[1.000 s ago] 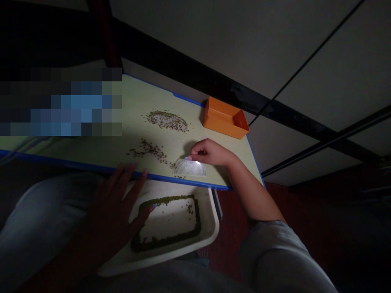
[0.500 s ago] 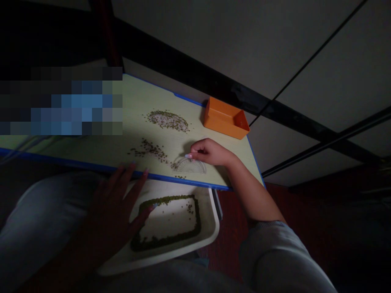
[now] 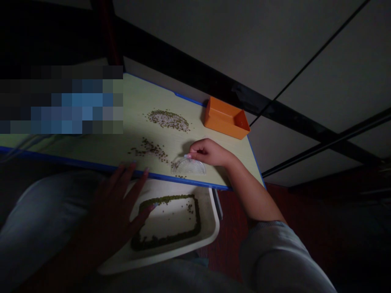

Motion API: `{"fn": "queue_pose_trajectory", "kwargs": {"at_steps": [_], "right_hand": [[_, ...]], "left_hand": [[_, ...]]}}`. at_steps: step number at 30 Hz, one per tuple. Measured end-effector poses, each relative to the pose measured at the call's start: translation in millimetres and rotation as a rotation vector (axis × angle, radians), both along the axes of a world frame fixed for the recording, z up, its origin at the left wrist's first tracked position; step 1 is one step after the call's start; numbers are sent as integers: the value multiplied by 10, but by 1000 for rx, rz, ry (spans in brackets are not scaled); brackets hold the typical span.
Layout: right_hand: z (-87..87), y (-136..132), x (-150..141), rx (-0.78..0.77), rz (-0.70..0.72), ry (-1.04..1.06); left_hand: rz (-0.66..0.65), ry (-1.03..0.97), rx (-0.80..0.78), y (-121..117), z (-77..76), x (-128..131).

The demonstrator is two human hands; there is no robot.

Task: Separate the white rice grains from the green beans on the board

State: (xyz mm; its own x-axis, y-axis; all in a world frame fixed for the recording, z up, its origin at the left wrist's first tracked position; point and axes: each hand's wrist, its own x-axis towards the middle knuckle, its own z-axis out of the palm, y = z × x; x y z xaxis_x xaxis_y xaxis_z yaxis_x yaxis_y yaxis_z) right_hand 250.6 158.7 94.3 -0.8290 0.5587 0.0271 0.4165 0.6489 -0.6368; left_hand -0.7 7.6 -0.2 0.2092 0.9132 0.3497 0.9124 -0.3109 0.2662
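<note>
My right hand (image 3: 209,152) pinches the curved upper edge of a clear plastic protractor (image 3: 191,167) above the pale table top (image 3: 220,169). A few small dark grains lie at the protractor's left end and below its straight edge. Left of it spreads a loose scatter of dark grains (image 3: 149,149). My left hand (image 3: 122,199) has its fingers spread, with the fingertips by the table's blue front edge and the thumb over a white basin (image 3: 214,211). Green grains (image 3: 197,219) line the bottom edges of that basin, and several lie loose on its floor.
Farther back on the table is a larger heap of mixed green and pale grains (image 3: 169,120). An orange open box (image 3: 227,126) stands at the far right corner, close to the cabinet wall. A blurred-out patch covers the left side, and dark red floor (image 3: 229,232) shows beyond the basin.
The protractor has shifted slightly to the left in my right hand's pinch. My left hand, the grains and the box look the same.
</note>
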Motion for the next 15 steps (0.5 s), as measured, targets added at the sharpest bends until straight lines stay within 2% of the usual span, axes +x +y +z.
{"fn": "queue_pose_trajectory", "kwargs": {"at_steps": [15], "right_hand": [[13, -4, -10, 49, -44, -58]], "left_hand": [[-10, 7, -4, -7, 14, -3]]}}
